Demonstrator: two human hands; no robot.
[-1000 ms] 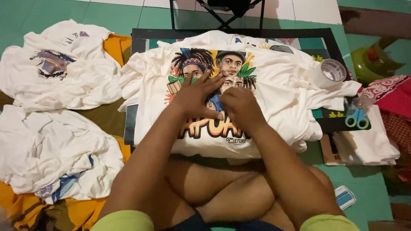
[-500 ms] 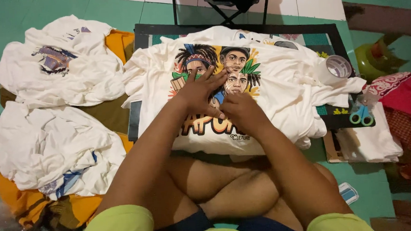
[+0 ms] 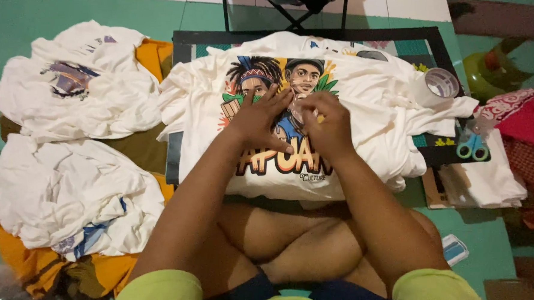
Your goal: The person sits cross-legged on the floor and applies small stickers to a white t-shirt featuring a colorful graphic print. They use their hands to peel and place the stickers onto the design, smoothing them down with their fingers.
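Far left, upper: a heap of crumpled white cotton T-shirts with a dark chest print (image 3: 75,86), lying on an orange cloth (image 3: 152,56) over the green floor (image 3: 9,29). Far left, lower: a second pile of rumpled white shirts (image 3: 65,195), one showing a blue mark, resting on more orange and brown fabric. Centre: a white T-shirt with a large colourful print of faces, green leaves and orange lettering (image 3: 289,101), spread flat over a black-framed board (image 3: 310,35) directly ahead of the person's crossed bare legs. On that print, the left hand (image 3: 259,117) lies palm down, fingers spread and pressed flat on the fabric. Just beside it, touching, the right hand (image 3: 325,126) rests on the print with fingers curled together, its fingertips pinching something small at the printed faces; what they pinch cannot be told. Right of centre: a roll of clear adhesive tape (image 3: 438,85) on the shirt's sleeve. Further right: blue-handled scissors (image 3: 472,146) near folded white cloth on cardboard (image 3: 484,185). Far right: red patterned fabric (image 3: 521,118) and a green plastic object (image 3: 485,68).
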